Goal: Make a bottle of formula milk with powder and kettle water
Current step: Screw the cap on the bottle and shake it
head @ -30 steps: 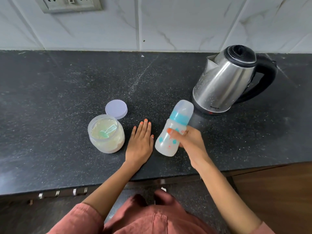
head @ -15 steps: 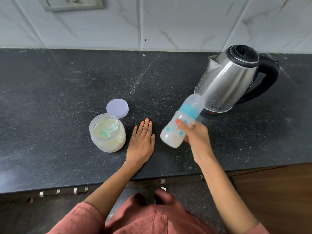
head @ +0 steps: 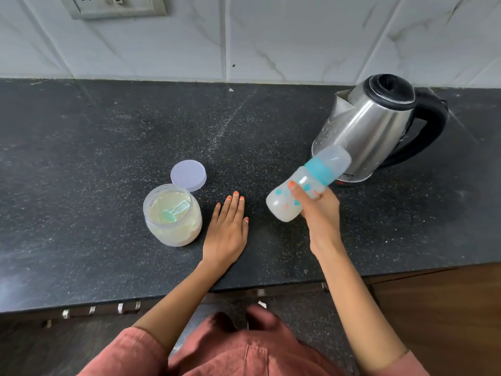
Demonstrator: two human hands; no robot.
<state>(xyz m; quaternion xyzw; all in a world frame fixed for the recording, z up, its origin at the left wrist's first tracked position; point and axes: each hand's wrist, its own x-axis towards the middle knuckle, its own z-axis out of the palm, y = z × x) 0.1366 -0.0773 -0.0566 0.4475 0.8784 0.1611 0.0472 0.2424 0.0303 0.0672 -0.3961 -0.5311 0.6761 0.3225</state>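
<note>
A baby bottle (head: 307,180) is held in the right hand (head: 321,215) above the dark speckled counter (head: 108,147), at about four o'clock from the middle of the view. The fingers are curled round the bottle's middle, and one orange-nailed fingertip (head: 291,185) is seen across its front. The bottle is tilted, with its base turned to about seven o'clock and its translucent cap (head: 336,158) to about one o'clock. A teal collar (head: 320,172) is seen below the cap, and the lower part looks whitish. The cap overlaps the lower body of the kettle (head: 374,131); whether they touch cannot be told.

The left hand (head: 226,229) is laid flat on the counter, palm down, with the fingers straight and pressed together, pointing to twelve o'clock. Nothing is held by it. It is placed between the bottle and the powder jar (head: 173,229), which stands just beside it at nine o'clock. The jar is open and filled with pale powder, on which a teal scoop (head: 173,213) is laid. Its lid (head: 188,175) is laid flat on the counter at one o'clock from the jar, close behind it.

The steel kettle is set at two o'clock in the view, with its black handle turned to three o'clock. A wall socket (head: 113,5) is seen at eleven o'clock on the tiled wall (head: 298,36).
</note>
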